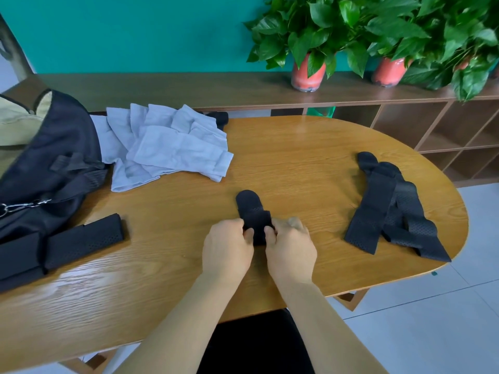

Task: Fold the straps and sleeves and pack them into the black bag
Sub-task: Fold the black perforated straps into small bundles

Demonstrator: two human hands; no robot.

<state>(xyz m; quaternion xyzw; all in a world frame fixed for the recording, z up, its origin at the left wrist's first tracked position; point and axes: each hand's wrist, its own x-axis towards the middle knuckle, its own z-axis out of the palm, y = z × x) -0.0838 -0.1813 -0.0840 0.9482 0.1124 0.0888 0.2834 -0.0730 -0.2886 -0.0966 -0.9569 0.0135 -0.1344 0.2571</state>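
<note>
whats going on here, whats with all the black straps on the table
A person is folding a black strap at the middle of the wooden table, gripping it with the left hand and the right hand. A loose pile of straps waits on the right. More straps lie on the left next to the black bag. A heap of grey sleeves sits behind them, still on the table rather than in the bag.

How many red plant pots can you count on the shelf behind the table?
2 plainly: the left pot against the green wall, the right pot further right; leaves at far right may hide another.
</note>
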